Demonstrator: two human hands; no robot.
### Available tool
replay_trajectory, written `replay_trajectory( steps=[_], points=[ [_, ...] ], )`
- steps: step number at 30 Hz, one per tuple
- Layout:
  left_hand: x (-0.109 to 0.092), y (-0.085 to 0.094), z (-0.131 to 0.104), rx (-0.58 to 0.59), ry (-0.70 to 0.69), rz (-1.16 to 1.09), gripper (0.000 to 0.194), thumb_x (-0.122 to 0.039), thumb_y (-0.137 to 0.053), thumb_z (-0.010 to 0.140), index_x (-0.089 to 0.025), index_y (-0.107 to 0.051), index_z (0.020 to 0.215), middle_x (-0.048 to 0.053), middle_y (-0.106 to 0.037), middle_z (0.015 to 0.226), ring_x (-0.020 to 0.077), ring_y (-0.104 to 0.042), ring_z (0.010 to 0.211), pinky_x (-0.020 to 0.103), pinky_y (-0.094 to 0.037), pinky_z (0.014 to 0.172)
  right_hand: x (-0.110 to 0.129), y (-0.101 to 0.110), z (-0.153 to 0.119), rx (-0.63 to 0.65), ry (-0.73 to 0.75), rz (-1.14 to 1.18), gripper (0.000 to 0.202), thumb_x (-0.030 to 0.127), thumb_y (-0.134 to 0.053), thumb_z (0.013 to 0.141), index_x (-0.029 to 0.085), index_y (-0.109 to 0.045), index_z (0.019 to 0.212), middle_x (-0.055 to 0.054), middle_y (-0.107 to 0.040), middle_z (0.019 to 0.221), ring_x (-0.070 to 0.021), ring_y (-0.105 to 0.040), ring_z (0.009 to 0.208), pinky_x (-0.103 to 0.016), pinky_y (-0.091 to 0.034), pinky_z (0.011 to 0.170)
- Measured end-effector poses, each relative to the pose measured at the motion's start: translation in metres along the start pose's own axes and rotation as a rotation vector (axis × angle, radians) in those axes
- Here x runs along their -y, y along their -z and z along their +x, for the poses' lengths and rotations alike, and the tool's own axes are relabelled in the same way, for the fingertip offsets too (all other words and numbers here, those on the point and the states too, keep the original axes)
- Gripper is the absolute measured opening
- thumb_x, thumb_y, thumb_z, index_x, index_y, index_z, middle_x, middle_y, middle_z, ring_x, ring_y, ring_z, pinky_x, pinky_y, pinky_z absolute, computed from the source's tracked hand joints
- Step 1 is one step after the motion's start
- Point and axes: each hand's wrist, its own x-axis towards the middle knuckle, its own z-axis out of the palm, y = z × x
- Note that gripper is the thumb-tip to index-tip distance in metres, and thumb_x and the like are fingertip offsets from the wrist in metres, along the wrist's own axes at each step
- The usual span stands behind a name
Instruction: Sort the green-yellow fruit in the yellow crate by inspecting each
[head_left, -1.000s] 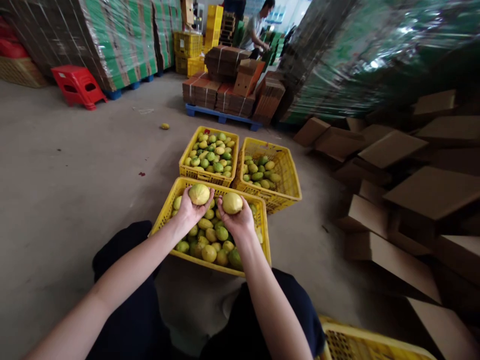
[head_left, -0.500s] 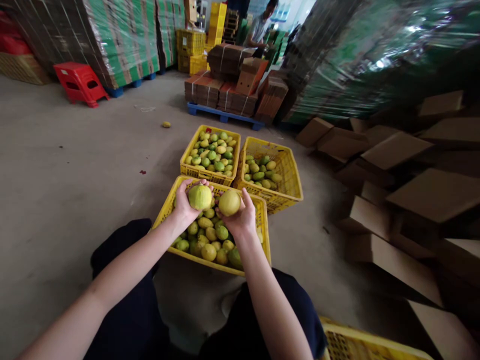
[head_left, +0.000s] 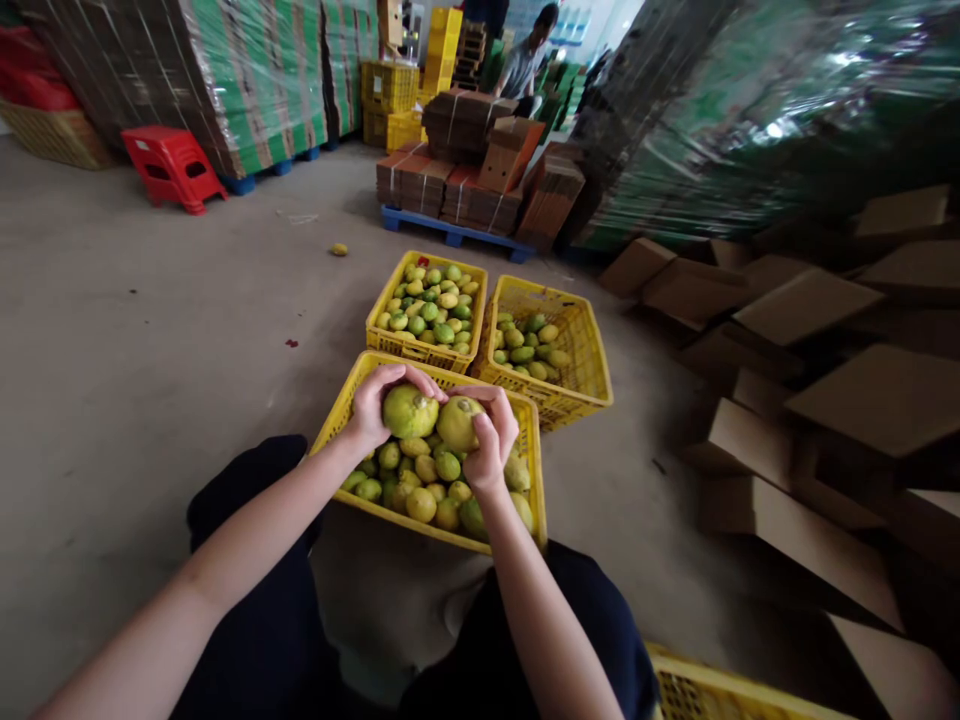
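Two yellow-green fruits, left one [head_left: 410, 411] and right one [head_left: 460, 424], sit over the near crate [head_left: 531, 440], roundish with slightly bumpy skin. The left hand [head_left: 377, 402] is curled round its fruit, about half closed; the right hand [head_left: 491, 440] cups the other, thumb on top. That slatted yellow plastic crate's full of fruit, with two more crates touching or close at twelve [head_left: 427, 349] and one o'clock [head_left: 592, 350].

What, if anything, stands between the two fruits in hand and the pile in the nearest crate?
Nothing visible does. The left hand holds one fruit, the right hand another fruit, both above the nearest crate, with the pile in view below; the far-left crate and far-right crate stand beyond.
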Motion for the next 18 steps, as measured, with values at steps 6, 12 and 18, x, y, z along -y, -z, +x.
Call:
replay_trajectory(
  steps=[6, 12, 18],
  points=[
    [0.003, 0.0, 0.005, -0.178, 0.168, -0.206, 0.029, -0.03, -0.053, 0.081, -0.018, -0.064, 0.056, 0.006, -0.064, 0.059, 0.0228, -0.069, 0.071, 0.037, -0.055, 0.081, 0.001, -0.006, 0.005, -0.051, -0.1, 0.066, 0.029, 0.052, -0.056, 0.082, 0.026, -0.071, 0.088, -0.005, -0.068, 0.09, -0.0266, -0.064, 0.092, -0.042, -0.054, 0.088],
    [0.007, -0.007, 0.014, -0.497, 0.43, -0.716, 0.016, -0.021, -0.05, 0.084, -0.018, -0.063, 0.075, 0.003, -0.067, 0.068, 0.0173, -0.069, 0.071, 0.03, -0.058, 0.073, 0.001, -0.01, 0.023, 0.001, -0.648, 0.576, 0.028, 0.048, -0.063, 0.08, 0.024, -0.067, 0.094, -0.001, -0.067, 0.081, -0.0221, -0.067, 0.075, -0.033, -0.058, 0.059],
    [0.014, -0.012, 0.013, -0.447, 0.428, -0.754, 0.023, -0.024, -0.048, 0.09, -0.015, -0.068, 0.095, 0.007, -0.075, 0.085, 0.0186, -0.073, 0.077, 0.029, -0.06, 0.074, -0.012, -0.004, 0.03, -0.206, -0.857, 0.962, 0.029, 0.043, -0.05, 0.092, 0.02, -0.068, 0.089, -0.004, -0.074, 0.075, -0.0199, -0.07, 0.071, -0.032, -0.061, 0.061]
  ],
)
